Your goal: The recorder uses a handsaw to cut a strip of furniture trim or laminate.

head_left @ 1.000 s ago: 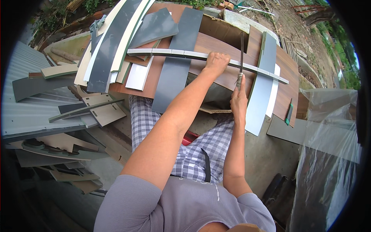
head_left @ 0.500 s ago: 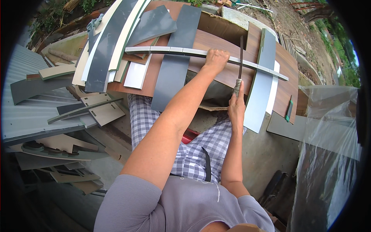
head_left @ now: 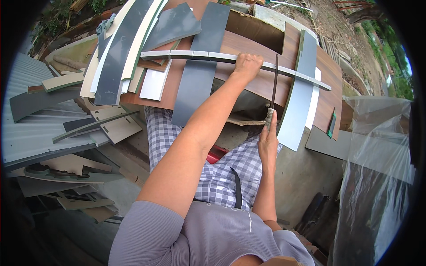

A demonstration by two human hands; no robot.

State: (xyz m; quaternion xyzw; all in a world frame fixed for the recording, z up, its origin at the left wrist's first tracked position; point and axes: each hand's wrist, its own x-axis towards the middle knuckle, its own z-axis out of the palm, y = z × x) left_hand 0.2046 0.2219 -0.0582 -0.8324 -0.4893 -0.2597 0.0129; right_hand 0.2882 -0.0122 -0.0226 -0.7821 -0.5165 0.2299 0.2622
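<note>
A long, narrow metal bar [head_left: 199, 55], marked off by lines along its length, lies across two grey boards [head_left: 195, 91]. My left hand [head_left: 247, 66] is closed in a fist over the middle of it. Just right of that hand, a thin saw [head_left: 275, 82] with a dark, straight blade crosses the bar. Its wrapped, pale handle sits in my right hand [head_left: 268, 137], which is nearer my body, fingers stretched along the grip. Whether the teeth bite into the bar is too small to tell.
Beneath the boards is a brown wood-grain panel [head_left: 253, 51] with cardboard-edged gaps. Long panel strips [head_left: 126, 44] are stacked at its left. A green-and-black cutter [head_left: 332, 123] lies on the right. Offcuts [head_left: 120, 126] pile up at left, and clear plastic sheeting [head_left: 372, 146] hangs at right.
My right hand has drawn the saw back toward my body, so less blade reaches past the bar. My left hand stays on the bar, shifted very slightly left.
</note>
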